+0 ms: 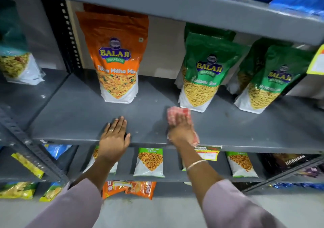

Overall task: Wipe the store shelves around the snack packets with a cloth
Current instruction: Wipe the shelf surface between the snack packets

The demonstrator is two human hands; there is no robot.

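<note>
Pressing down on the red-and-white checked cloth, the right hand lay over it with fingers stretched forward rather than curled, though blur softened them. The cloth sat on the grey shelf, near its front half, just at seven o'clock of the nearer green packet and at about four o'clock of the orange packet. The left hand rested flat and relaxed on the shelf near its front edge, at nine o'clock of the cloth, holding nothing. A second green packet stood at two o'clock of the cloth.

The step in hand looked like wiping the bare strip in front of the packets. The next move probably called for sweeping the cloth toward twelve o'clock into the gap between the orange and green packets, keeping pressure low so neither one tipped.
</note>
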